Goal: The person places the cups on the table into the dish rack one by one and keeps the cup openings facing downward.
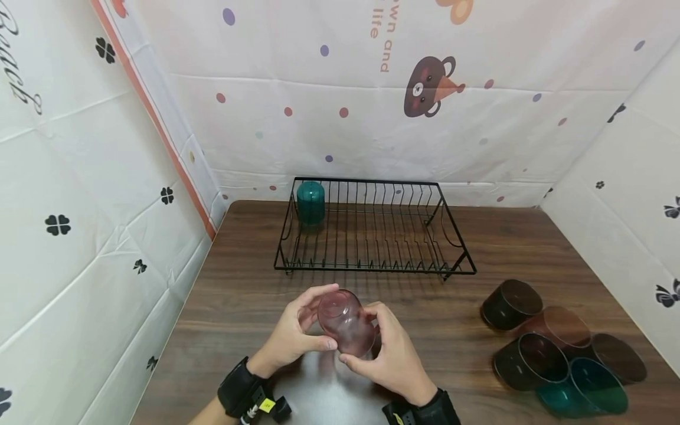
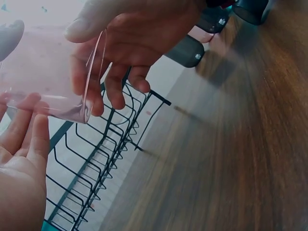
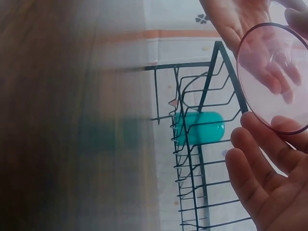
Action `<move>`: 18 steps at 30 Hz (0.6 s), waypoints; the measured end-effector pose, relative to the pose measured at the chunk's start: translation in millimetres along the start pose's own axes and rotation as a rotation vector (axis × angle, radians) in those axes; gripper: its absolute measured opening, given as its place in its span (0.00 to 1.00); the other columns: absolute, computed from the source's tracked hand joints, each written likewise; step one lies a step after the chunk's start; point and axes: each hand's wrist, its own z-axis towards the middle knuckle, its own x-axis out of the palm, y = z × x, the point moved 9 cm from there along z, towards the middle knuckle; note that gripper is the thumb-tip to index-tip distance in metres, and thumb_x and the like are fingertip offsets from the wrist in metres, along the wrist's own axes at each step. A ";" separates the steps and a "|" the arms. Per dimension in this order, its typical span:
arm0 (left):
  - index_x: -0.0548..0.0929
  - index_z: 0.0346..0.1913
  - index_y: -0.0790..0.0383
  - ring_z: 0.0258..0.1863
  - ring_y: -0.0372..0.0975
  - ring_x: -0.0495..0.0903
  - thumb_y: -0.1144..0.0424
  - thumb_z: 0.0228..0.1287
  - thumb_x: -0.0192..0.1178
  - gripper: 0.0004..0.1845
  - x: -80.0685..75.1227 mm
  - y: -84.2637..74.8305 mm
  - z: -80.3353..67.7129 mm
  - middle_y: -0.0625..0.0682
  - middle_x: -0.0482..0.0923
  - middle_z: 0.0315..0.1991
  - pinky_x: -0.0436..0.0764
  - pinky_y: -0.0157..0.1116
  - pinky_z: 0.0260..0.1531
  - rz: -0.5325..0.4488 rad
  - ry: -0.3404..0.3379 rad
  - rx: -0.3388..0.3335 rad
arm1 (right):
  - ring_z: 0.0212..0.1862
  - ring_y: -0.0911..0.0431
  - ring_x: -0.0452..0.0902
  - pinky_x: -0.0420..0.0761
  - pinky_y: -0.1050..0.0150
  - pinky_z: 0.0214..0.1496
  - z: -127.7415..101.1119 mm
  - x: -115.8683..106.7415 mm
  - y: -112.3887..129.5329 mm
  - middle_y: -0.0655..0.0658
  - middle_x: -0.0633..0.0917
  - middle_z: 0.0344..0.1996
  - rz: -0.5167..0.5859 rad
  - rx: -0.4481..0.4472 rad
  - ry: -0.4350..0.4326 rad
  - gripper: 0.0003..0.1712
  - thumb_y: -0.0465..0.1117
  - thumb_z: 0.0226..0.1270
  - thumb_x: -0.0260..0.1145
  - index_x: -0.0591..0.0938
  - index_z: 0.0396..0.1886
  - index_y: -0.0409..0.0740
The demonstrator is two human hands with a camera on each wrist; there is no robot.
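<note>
Pink cup (image 1: 347,327): near side of black rack (image 1: 372,271), between left hand (image 1: 294,330) and right hand (image 1: 391,357) | long axis: tilted, slanting from one hand to the other | fingers: both sets gripping the cup, one toward each end | left hand nearer the rack's teal cup (image 1: 310,203)

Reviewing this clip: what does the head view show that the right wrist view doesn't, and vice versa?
Only the head view: the cluster of five glasses at the table's right side, the brown bear print on the wall cloth, and the black wristbands.

Only the right wrist view: the palm side of the right hand.

Both: the pink glass held between the right hand and left hand, and the teal glass in the black rack.
</note>
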 end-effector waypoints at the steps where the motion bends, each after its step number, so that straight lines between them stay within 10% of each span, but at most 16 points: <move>1: 0.63 0.76 0.66 0.66 0.39 0.76 0.70 0.59 0.73 0.44 0.5 0.6 -0.1 0.52 0.75 0.68 0.77 0.35 0.64 0.003 0.000 -0.008 | 0.48 0.62 0.74 0.79 0.65 0.42 0.0 0.2 -0.1 0.57 0.78 0.49 -0.002 0.003 0.000 0.40 0.60 0.51 0.81 0.72 0.59 0.56; 18: 0.59 0.79 0.62 0.78 0.43 0.62 0.58 0.70 0.65 0.40 18.5 6.4 -2.0 0.58 0.62 0.78 0.65 0.35 0.74 0.047 0.120 -0.007 | 0.57 0.64 0.77 0.83 0.59 0.53 -1.4 5.8 -1.2 0.62 0.78 0.57 0.011 0.041 0.033 0.53 0.66 0.49 0.80 0.66 0.73 0.63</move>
